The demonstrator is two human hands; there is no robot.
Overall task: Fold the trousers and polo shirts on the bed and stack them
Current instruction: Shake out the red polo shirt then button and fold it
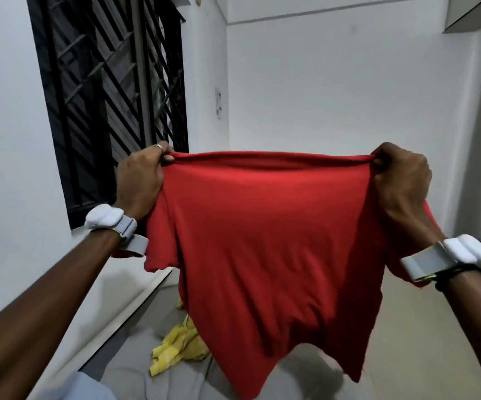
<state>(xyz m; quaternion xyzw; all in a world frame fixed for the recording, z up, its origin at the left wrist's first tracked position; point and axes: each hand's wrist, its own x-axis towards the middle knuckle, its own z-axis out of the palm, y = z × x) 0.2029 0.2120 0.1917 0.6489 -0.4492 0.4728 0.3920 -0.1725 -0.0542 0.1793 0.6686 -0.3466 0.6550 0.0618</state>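
Note:
A red polo shirt [268, 241] hangs spread out in the air in front of me, above the bed. My left hand [139, 177] grips its upper left corner and my right hand [401, 180] grips its upper right corner, so the top edge is stretched taut between them. The shirt's lower part hangs loose and hides much of the bed. A crumpled yellow garment [176, 349] lies on the grey bed sheet [135, 370] below the shirt's left side.
A white wall [334, 82] stands ahead and a window with a dark grille [109, 82] is at the left. Each wrist carries a white band. A pale floor strip [424, 327] shows at the right of the bed.

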